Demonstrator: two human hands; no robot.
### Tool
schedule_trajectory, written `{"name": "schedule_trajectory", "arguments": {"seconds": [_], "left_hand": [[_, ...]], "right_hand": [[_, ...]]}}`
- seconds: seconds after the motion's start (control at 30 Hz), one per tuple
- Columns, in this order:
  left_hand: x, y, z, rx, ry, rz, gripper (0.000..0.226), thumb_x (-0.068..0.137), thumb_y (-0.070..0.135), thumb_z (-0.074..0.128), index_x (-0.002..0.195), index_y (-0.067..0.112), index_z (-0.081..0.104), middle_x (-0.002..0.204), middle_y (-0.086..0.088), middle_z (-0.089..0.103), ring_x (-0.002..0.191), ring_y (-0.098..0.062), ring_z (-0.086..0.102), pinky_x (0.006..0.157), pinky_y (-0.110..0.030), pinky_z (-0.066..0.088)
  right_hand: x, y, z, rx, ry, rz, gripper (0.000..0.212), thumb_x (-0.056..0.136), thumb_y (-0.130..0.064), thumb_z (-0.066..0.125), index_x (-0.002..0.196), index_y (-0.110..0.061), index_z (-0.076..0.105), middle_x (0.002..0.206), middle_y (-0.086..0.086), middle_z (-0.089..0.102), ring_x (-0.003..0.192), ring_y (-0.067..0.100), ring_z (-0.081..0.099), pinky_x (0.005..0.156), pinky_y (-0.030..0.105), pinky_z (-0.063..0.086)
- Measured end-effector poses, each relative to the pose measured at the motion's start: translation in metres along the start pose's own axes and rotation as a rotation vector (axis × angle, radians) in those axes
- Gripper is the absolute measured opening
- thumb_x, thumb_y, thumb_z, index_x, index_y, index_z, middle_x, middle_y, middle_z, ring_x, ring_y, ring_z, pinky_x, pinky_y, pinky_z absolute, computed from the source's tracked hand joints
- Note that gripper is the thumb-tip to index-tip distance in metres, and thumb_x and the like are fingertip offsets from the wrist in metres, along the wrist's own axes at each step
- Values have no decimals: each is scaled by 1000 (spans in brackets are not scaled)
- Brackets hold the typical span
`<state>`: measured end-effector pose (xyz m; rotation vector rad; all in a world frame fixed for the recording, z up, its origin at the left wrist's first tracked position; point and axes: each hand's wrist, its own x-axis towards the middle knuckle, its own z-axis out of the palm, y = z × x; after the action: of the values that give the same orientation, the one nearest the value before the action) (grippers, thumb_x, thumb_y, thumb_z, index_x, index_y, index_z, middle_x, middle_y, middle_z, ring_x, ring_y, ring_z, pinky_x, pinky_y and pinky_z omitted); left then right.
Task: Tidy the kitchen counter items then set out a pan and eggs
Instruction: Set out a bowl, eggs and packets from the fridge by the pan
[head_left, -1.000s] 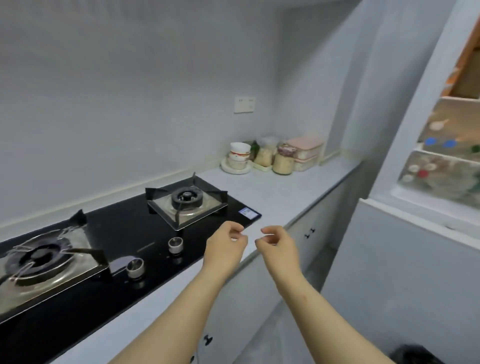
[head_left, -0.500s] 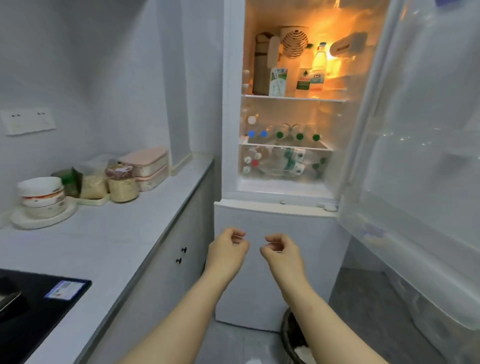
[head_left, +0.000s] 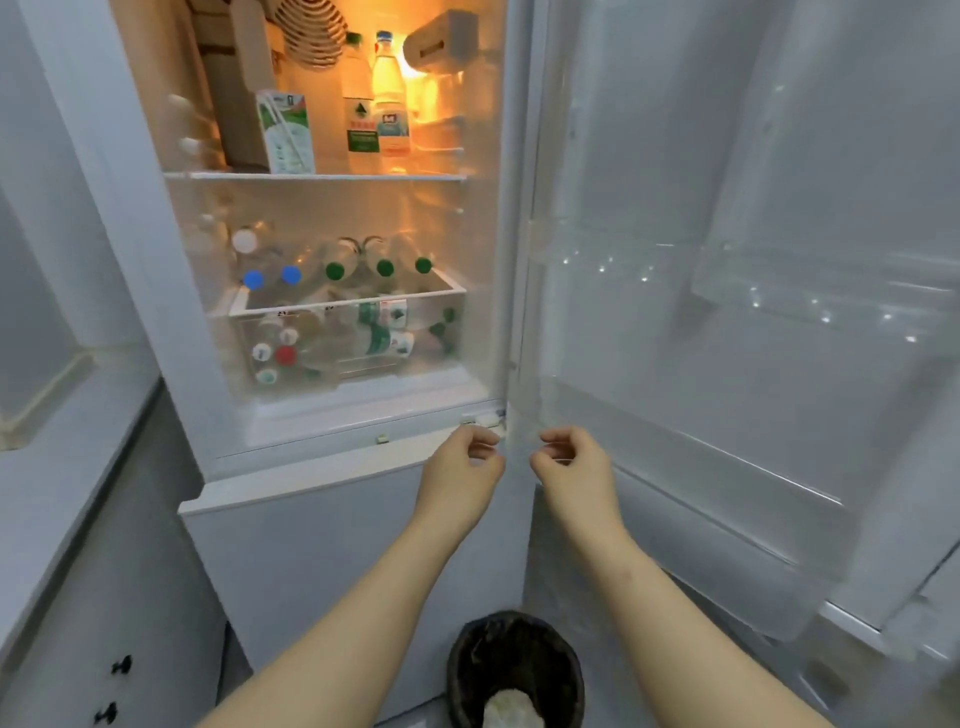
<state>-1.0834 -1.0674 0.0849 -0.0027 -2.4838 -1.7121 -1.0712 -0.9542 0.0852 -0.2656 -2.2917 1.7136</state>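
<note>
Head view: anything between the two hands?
Nothing held between left hand and right hand in the head view; behind the gap shows the open fridge door's hinge edge.

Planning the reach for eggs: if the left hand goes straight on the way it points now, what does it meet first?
Probably the fridge's white front ledge below the open compartment, not the clear bottle drawer above. The left hand points forward at ledge height; depth is unclear.

Open fridge (head_left: 332, 426) lit amber inside — pale cabinets (head_left: 104, 597) left, perhaps grey floor (head_left: 571, 597).
</note>
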Motion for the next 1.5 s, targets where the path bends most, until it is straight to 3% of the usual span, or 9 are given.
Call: {"name": "schedule_trajectory", "arguments": {"seconds": [0.23, 0.33, 0.43, 0.63, 0.8, 0.93, 1.23, 1.37, 1.5], "left_hand": [[63, 34, 55, 37, -69, 128, 15, 87, 12, 52, 94, 24, 57, 74, 13, 53, 76, -10, 51, 66, -23, 40], [85, 37, 76, 158, -92, 185, 20, 88, 10, 47, 94, 26, 58, 75, 8, 54, 73, -11, 50, 67, -25, 40], [107, 33, 99, 337, -202, 264, 33, 89, 0, 40, 104, 19, 63, 105, 3, 55, 93, -14, 53, 85, -23, 41], [145, 21, 125, 742, -535, 274, 46, 86, -6, 36, 120, 17, 58, 127, -9, 54, 113, -22, 53, 87, -25, 42], [167, 16, 141, 1046, -800, 202, 48, 87, 6, 55, 132, 20, 48, 138, -6, 48, 123, -23, 49, 95, -27, 41], [174, 12, 152, 1161, -934, 153, 59, 87, 25, 63, 140, 19, 37, 140, -5, 46, 123, -24, 49, 95, -28, 42], [178, 5, 155, 1070, -961, 168, 39, 86, 22, 64, 122, 9, 54, 127, -10, 58, 92, -19, 50, 74, -25, 38], [180, 1, 152, 1083, -951, 187, 25, 83, 20, 67, 97, 17, 47, 117, -10, 61, 86, -18, 45, 54, -21, 32], [181, 0, 150, 1071, -939, 205, 27, 82, 22, 69, 80, 17, 43, 82, 0, 49, 84, -20, 44, 52, -18, 28]], "right_hand": [[82, 8, -61, -169, 146, -118, 23, 88, -6, 49, 106, -12, 62, 90, 0, 59, 84, 16, 53, 69, 20, 37], [106, 30, -72, -353, 26, -48, 22, 88, -4, 50, 106, -4, 63, 97, 7, 64, 85, 15, 50, 64, 17, 28], [128, 55, -78, -530, -157, 33, 22, 88, -5, 50, 106, -7, 63, 99, 6, 63, 87, 17, 53, 65, 19, 30], [138, 78, -69, -715, -405, 122, 17, 87, -25, 59, 77, -20, 47, 89, 2, 53, 81, 19, 46, 62, 24, 33], [143, 83, -67, -863, -541, 100, 35, 89, -25, 59, 118, -6, 53, 124, 14, 57, 101, 27, 53, 71, 24, 33], [150, 84, -60, -952, -573, 64, 40, 89, -24, 60, 124, -10, 48, 129, 16, 51, 114, 32, 53, 84, 32, 43], [145, 88, -56, -806, -557, 89, 12, 89, -16, 55, 92, -25, 47, 121, 11, 58, 91, 19, 48, 74, 25, 35], [144, 89, -56, -769, -530, 143, 19, 86, -16, 60, 87, -19, 41, 79, -3, 50, 76, 20, 45, 61, 25, 35], [145, 85, -57, -751, -522, 205, 23, 82, -19, 65, 74, -19, 44, 68, -8, 43, 76, 18, 45, 52, 20, 34]]}}
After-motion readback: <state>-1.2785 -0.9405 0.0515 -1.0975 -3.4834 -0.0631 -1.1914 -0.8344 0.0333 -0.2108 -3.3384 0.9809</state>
